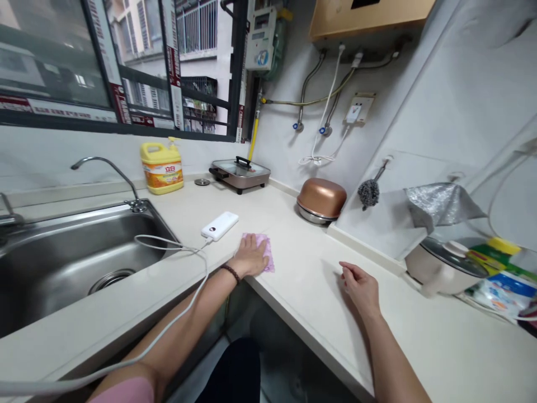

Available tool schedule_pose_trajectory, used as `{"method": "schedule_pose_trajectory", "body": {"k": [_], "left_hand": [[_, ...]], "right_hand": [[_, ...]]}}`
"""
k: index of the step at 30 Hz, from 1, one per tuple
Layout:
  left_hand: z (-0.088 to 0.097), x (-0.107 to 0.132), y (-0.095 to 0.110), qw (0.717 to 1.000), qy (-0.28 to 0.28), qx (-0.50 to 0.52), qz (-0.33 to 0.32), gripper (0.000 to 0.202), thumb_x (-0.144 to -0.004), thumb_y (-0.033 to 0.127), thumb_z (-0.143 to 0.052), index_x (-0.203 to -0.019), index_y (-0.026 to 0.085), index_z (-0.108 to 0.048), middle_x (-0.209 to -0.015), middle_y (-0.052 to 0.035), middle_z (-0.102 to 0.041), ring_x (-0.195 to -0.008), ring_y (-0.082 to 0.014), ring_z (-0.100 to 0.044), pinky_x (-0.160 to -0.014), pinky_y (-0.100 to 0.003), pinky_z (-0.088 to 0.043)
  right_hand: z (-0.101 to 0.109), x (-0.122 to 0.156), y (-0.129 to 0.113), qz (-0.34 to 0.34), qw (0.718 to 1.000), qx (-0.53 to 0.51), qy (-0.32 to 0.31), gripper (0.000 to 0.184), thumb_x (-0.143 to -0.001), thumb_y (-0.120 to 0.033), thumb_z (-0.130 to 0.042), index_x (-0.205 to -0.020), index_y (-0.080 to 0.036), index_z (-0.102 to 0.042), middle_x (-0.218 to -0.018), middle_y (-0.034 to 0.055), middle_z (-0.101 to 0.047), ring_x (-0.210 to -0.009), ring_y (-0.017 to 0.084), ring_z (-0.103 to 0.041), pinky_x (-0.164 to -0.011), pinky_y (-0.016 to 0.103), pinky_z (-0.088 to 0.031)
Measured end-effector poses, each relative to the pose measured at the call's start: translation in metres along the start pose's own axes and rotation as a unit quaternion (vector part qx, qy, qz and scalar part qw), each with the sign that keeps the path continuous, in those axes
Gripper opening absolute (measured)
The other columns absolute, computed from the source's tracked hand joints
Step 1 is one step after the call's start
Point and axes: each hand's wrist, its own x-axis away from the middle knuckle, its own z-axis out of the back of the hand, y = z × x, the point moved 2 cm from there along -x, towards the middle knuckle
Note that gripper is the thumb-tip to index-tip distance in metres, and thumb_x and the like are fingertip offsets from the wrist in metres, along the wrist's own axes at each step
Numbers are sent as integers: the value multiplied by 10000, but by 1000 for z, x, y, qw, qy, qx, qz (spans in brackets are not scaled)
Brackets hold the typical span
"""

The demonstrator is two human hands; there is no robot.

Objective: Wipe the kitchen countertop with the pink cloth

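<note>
Left hand: the left hand (251, 257) is stretched out over the corner of the counter, palm down and fingers spread flat, pressing on the pink cloth (265, 252). Not gripping it, just flat on top. Dark bead bracelet on the wrist.
Right hand: the right hand (361, 285) sits on the bare countertop (302, 291) off to the side, fingers loosely curled, holding nothing.
Cloth: small, pink, lying flat on the counter near the front edge, mostly hidden under the left hand so only the far and right edges stick out.
Right next to it: a white power bank (219, 226) just beyond the left hand, near the cloth's far left corner but I can't tell if they touch. Its white cable (176, 242) loops back over the sink edge and crosses the left forearm.
Sink side: steel sink (62, 257) with a tap (107, 168), yellow detergent jug (161, 167) behind it by the window.
Further back: electric skillet with glass lid (240, 172), copper-coloured pot upside down (321, 198), a grey scrubber hanging on the wall (368, 193).
Far right: rice cooker (444, 267) with colourful packets beside it, well away from both hands.
</note>
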Motion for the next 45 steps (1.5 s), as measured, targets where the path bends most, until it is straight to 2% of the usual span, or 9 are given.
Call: {"method": "schedule_pose_trajectory", "body": {"k": [3,10,13,17,20,26,30,34,45], "left_hand": [[-9,8,41,996,-18,29,-83,765,-955,506,-305,-1616,157,-145,-1675,-170,-65,-1527,-397,6,-1203,-580,-18],[-46,34,171,955,-16,83,-285,815,-908,567,-347,-1602,156,-229,-1683,-126,-96,-1533,-379,30,-1216,-563,63],[-57,37,203,941,-11,90,-328,823,-890,574,-373,-1588,150,-277,-1677,-136,-127,-1533,-377,17,-1221,-545,65],[-55,30,192,934,-24,101,-342,801,-897,577,-367,-1579,163,-303,-1681,-129,-110,-1534,-373,28,-1221,-539,37],[-41,20,147,951,-36,99,-291,796,-909,560,-371,-1601,190,-234,-1687,-107,-78,-1534,-367,44,-1216,-555,12],[-6,0,31,995,-17,30,-97,740,-959,498,-323,-1612,192,-156,-1682,-133,-69,-1535,-366,-10,-1212,-538,-42],[-1,-4,3,999,-10,-18,-28,725,-976,507,-292,-1600,151,-195,-1671,-171,-109,-1532,-374,-43,-1207,-527,-57],[-8,1,30,999,-16,-24,-40,733,-983,488,-279,-1606,120,-160,-1666,-198,-91,-1525,-402,-34,-1202,-552,-48],[-42,30,180,956,-51,42,-285,801,-936,546,-329,-1614,153,-160,-1682,-138,-43,-1524,-400,73,-1195,-610,45]], "right_hand": [[-1,-1,-1,-1,1000,2,11,464,-812,-510,-590,-1059,-168,-782,-703,57,-733,-601,198,-642,-620,312,-496],[8,-3,4,-15,998,-24,60,513,-784,-533,-627,-1065,-132,-779,-726,85,-734,-571,191,-630,-591,312,-503],[13,-3,5,-27,996,-30,79,517,-781,-538,-634,-1072,-135,-777,-735,81,-731,-572,189,-631,-586,314,-507],[16,-1,1,-25,996,-35,83,500,-785,-526,-642,-1064,-134,-777,-725,73,-721,-562,176,-620,-574,305,-502],[14,1,-5,-22,996,-48,78,488,-785,-520,-647,-1046,-129,-778,-705,69,-712,-549,166,-601,-561,298,-498],[13,2,-13,-23,994,-67,87,464,-798,-508,-632,-1035,-135,-774,-671,56,-696,-531,154,-582,-535,285,-482],[15,0,-18,-15,991,-81,110,469,-799,-509,-626,-1032,-129,-772,-660,51,-690,-529,149,-581,-524,276,-480],[15,-1,-22,-6,988,-91,122,453,-803,-498,-619,-1022,-132,-772,-653,40,-687,-533,144,-584,-546,277,-489],[17,-2,-19,-5,987,-100,124,466,-798,-507,-605,-1018,-129,-767,-627,26,-672,-522,140,-569,-540,272,-480]]}}
